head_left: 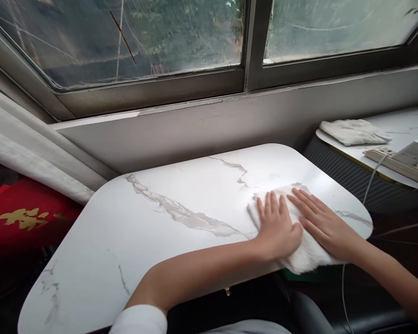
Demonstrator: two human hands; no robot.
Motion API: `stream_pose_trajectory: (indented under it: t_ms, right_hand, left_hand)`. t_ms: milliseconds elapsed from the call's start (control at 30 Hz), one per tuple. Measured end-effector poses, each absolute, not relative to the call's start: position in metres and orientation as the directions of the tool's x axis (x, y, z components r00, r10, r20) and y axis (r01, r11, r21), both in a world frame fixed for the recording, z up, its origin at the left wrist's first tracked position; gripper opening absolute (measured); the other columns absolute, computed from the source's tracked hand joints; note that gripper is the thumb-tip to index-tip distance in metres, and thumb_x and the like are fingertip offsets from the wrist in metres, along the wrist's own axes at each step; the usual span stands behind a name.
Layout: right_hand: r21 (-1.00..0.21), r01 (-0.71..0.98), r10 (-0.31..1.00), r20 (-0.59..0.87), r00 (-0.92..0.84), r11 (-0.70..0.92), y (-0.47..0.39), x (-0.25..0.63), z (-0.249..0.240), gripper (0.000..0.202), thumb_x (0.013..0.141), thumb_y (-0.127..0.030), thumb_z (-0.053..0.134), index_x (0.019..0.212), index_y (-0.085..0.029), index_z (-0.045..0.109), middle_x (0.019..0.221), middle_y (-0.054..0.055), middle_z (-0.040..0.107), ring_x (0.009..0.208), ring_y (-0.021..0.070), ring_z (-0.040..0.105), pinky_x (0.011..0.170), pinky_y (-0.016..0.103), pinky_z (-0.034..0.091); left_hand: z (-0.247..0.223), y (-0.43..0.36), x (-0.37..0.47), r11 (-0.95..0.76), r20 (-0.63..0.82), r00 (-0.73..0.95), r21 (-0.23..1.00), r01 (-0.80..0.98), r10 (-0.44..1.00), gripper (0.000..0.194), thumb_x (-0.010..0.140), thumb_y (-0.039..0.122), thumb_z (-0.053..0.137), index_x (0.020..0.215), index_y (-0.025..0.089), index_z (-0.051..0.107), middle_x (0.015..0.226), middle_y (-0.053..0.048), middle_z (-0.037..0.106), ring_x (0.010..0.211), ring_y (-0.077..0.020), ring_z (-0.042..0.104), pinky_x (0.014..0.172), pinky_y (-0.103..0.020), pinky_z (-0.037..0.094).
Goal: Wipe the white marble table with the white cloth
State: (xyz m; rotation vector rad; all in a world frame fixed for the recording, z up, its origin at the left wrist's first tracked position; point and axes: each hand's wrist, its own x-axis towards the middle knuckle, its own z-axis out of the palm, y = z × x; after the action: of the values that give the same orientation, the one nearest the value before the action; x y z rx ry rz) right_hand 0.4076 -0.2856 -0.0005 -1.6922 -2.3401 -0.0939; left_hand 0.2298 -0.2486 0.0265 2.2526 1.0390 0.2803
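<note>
A white cloth (305, 254) lies spread on the white marble-patterned tabletop (104, 218), near its right end. Its lower part hangs over the front edge. My left hand (277, 228) presses flat on the cloth, fingers stretched out and pointing away from me. Beside it, my right hand (323, 223) also rests flat on the cloth, with its fingers extended toward the upper left. The left thumb is close to the right hand. Both palms face down, so the cloth under them is hidden.
Behind the table are a low wall and a window (153, 88). At right, a second table holds a folded white cloth (355, 131) and a power strip (400, 164) with a cable. A red fabric (31, 215) with gold lettering and a pale curtain (38, 144) are at left.
</note>
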Motion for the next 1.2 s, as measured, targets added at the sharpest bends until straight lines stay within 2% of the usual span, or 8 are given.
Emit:
stream_pose_trajectory:
  t_ms: [133,233,333,500,700,933,1067,1200]
  right_hand:
    - [-0.119,0.959,0.947,0.231,-0.224,0.256,-0.302,0.451,-0.003,0.06,0.092,-0.036,0.023,0.15,-0.034,0.009,0.154,-0.002,0.02,0.139,0.0215,0.021,0.112,0.047,0.027]
    - [-0.121,0.974,0.954,0.253,-0.159,0.194,-0.295,0.472,-0.005,0.059,0.09,-0.035,0.023,0.149,-0.034,0.019,0.152,0.0,0.026,0.138,0.0201,0.024,0.111,0.039,0.028]
    - [-0.119,0.983,0.963,0.249,-0.106,0.139,-0.27,0.484,-0.006,0.058,0.089,-0.034,0.022,0.146,-0.029,0.03,0.149,0.004,0.033,0.138,0.0197,0.026,0.112,0.036,0.027]
    - [-0.091,0.993,0.973,0.228,-0.048,0.07,-0.202,0.489,-0.002,0.056,0.089,-0.032,0.021,0.14,-0.016,0.038,0.146,0.011,0.038,0.137,0.0227,0.03,0.11,0.047,0.028]
    - [-0.092,0.995,0.971,0.238,-0.02,0.044,-0.108,0.478,0.004,0.05,0.088,-0.026,0.028,0.133,-0.013,0.046,0.144,0.014,0.041,0.135,0.0247,0.034,0.107,0.045,0.031]
    - [-0.097,0.994,0.97,0.243,-0.023,0.048,-0.048,0.457,0.005,0.05,0.087,-0.022,0.029,0.132,-0.013,0.047,0.144,0.014,0.042,0.134,0.0229,0.035,0.107,0.043,0.031]
    - [-0.08,0.993,0.974,0.216,-0.071,0.09,-0.057,0.453,0.007,0.052,0.088,-0.023,0.028,0.137,-0.009,0.042,0.147,0.016,0.035,0.137,0.0236,0.029,0.111,0.041,0.025]
    - [-0.065,0.993,0.978,0.188,-0.085,0.098,-0.092,0.446,0.008,0.053,0.091,-0.026,0.026,0.14,-0.01,0.038,0.15,0.015,0.031,0.139,0.0238,0.024,0.112,0.042,0.022]
  left_hand:
    - [0.031,-0.262,0.267,-0.504,-0.053,0.734,0.694,0.515,0.677,0.072,0.09,0.041,0.027,0.147,0.001,0.006,0.154,-0.017,-0.006,0.138,-0.0246,-0.021,0.11,-0.048,-0.014]
    - [0.03,-0.255,0.293,-0.498,-0.035,0.734,0.713,0.494,0.678,0.072,0.09,0.038,0.027,0.147,-0.001,0.006,0.154,-0.02,-0.005,0.139,-0.0257,-0.019,0.111,-0.048,-0.014]
    - [0.025,-0.231,0.312,-0.545,0.007,0.716,0.654,0.524,0.698,0.069,0.09,0.039,0.026,0.146,0.0,0.014,0.155,-0.019,0.004,0.141,-0.0259,-0.01,0.113,-0.047,-0.011]
    - [0.014,-0.163,0.333,-0.607,0.133,0.643,0.516,0.605,0.754,0.059,0.091,0.037,0.025,0.142,0.008,0.03,0.153,-0.013,0.025,0.142,-0.0225,0.013,0.117,-0.042,-0.001]
    - [0.008,-0.082,0.339,-0.583,0.218,0.545,0.41,0.701,0.809,0.052,0.093,0.032,0.023,0.14,0.013,0.038,0.148,-0.009,0.035,0.138,-0.0206,0.025,0.116,-0.041,0.006]
    - [0.007,-0.032,0.325,-0.521,0.231,0.467,0.381,0.764,0.853,0.051,0.095,0.031,0.022,0.14,0.012,0.039,0.147,-0.011,0.036,0.138,-0.0215,0.027,0.116,-0.042,0.01]
    - [0.008,-0.037,0.319,-0.517,0.232,0.462,0.366,0.774,0.856,0.051,0.095,0.029,0.025,0.14,0.012,0.038,0.148,-0.012,0.034,0.139,-0.022,0.025,0.116,-0.042,0.009]
    - [0.008,-0.066,0.31,-0.539,0.225,0.489,0.341,0.77,0.842,0.051,0.094,0.028,0.026,0.142,0.013,0.035,0.149,-0.012,0.033,0.139,-0.0221,0.025,0.116,-0.043,0.008]
